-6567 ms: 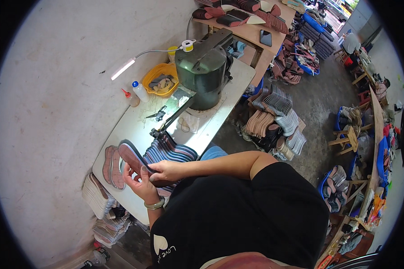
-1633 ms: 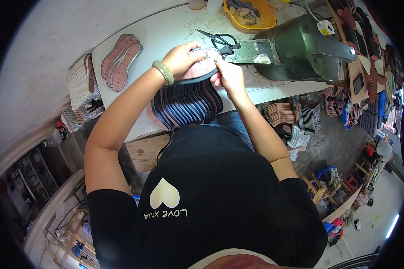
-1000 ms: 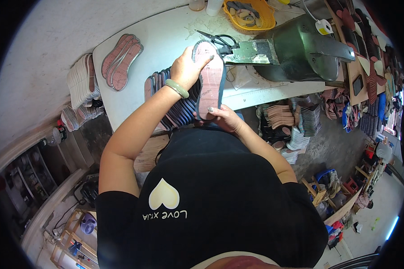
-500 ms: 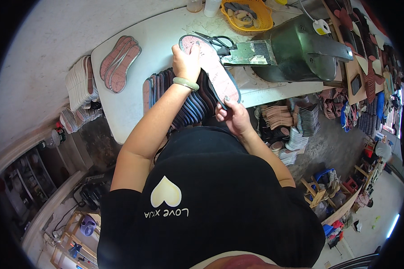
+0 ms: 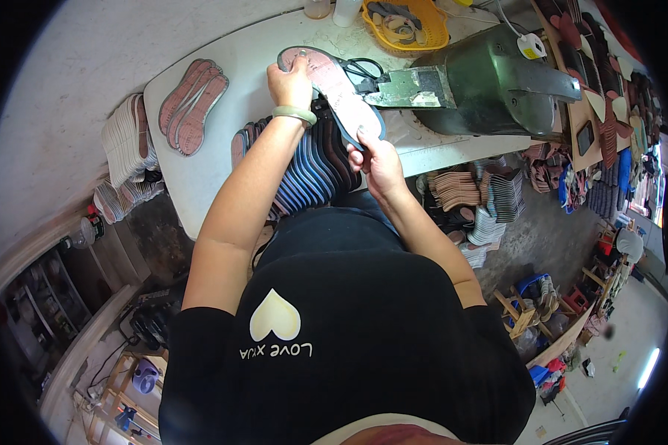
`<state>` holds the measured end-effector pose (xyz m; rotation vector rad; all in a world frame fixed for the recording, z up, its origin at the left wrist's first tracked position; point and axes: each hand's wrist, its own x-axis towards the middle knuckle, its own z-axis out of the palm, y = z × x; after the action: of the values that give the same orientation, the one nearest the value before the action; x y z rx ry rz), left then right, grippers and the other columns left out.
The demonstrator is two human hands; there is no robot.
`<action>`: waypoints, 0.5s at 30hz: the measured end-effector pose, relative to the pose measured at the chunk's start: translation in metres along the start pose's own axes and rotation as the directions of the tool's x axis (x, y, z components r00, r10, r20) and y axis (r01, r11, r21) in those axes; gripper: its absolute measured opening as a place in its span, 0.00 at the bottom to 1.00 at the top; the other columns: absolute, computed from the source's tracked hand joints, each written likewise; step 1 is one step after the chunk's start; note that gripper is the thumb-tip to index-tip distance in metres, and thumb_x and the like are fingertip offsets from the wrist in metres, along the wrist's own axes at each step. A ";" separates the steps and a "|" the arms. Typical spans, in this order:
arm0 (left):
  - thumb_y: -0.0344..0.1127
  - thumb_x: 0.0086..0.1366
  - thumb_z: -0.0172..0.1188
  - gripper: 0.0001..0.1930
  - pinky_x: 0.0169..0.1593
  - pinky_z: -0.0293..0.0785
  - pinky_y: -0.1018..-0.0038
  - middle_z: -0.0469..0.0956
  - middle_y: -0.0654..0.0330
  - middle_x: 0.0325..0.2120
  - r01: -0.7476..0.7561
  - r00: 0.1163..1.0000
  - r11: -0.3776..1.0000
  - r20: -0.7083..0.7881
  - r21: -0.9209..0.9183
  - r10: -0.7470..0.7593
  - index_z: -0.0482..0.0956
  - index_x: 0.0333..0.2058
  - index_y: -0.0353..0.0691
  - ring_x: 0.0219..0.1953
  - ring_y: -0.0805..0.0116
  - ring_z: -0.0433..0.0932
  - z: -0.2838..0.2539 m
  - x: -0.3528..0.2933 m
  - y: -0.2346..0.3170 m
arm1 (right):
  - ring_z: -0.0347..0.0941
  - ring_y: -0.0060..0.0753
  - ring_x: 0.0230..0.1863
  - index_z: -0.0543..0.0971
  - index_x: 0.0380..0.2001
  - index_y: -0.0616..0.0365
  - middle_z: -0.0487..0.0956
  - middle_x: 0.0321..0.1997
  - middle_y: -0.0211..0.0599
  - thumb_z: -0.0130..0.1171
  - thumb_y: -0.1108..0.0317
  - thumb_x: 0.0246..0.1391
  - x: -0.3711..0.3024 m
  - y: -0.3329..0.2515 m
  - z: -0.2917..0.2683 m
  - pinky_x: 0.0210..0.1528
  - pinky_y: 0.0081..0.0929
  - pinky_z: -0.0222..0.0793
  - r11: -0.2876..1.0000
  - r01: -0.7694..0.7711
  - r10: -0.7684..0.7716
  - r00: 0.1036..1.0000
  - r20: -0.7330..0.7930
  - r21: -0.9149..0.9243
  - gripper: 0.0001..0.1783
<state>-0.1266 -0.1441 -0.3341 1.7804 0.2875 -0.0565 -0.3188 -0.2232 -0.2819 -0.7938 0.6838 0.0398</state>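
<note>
A shoe insole (image 5: pixel 339 87) with a pink, printed face and a dark edge is held slantwise over the white table between both hands. My left hand (image 5: pixel 292 89) grips its far left end, thumb on top; a pale bangle circles that wrist. My right hand (image 5: pixel 381 165) pinches the near end between thumb and fingers. Just right of the insole, the flat arm of a dark green machine (image 5: pixel 490 89) reaches toward it. Black scissor handles (image 5: pixel 365 69) show behind the insole. Beneath my left forearm stands a tight row of insoles (image 5: pixel 312 174), partly hidden.
Several pink insoles (image 5: pixel 193 107) lie overlapped on the white table (image 5: pixel 241 78) at the left. Pale stacked insoles (image 5: pixel 126 137) are beyond its left edge. A yellow basket (image 5: pixel 441 35) and cups stand at the back. More stacks (image 5: pixel 460 191) sit below the table at the right.
Both hands have shifted left with the insole, which has drawn away from the right. Both grips on it look the same.
</note>
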 end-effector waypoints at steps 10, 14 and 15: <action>0.54 0.53 0.60 0.29 0.58 0.59 0.65 0.72 0.53 0.45 -0.972 0.234 0.166 0.769 0.166 0.595 0.73 0.47 0.38 0.52 0.53 0.67 -0.011 0.013 0.061 | 0.62 0.17 0.17 0.75 0.26 0.65 0.69 0.16 0.26 0.52 0.57 0.58 0.030 -0.001 0.022 0.20 0.14 0.57 0.997 0.067 -0.068 0.997 -0.023 -0.046 0.19; 0.49 0.56 0.59 0.16 0.50 0.62 0.67 0.75 0.63 0.31 -0.951 -0.057 0.287 0.978 -0.115 0.203 0.79 0.38 0.48 0.41 0.62 0.68 -0.011 0.025 0.079 | 0.61 0.15 0.14 0.76 0.26 0.63 0.69 0.15 0.24 0.53 0.55 0.57 0.039 -0.003 0.025 0.18 0.12 0.56 0.993 0.027 -0.028 1.000 -0.010 -0.111 0.19; 0.49 0.56 0.59 0.15 0.50 0.62 0.67 0.75 0.63 0.31 -0.951 -0.032 0.302 0.993 -0.065 0.114 0.79 0.38 0.48 0.41 0.62 0.68 -0.009 0.026 0.085 | 0.61 0.15 0.14 0.77 0.26 0.63 0.69 0.14 0.24 0.53 0.55 0.57 0.040 -0.004 0.024 0.17 0.12 0.55 0.991 0.029 -0.030 1.000 -0.003 -0.133 0.20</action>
<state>-0.0839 -0.1478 -0.2558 2.0943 -1.8165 -0.6016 -0.2727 -0.2183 -0.2901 -0.9324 0.6793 0.0570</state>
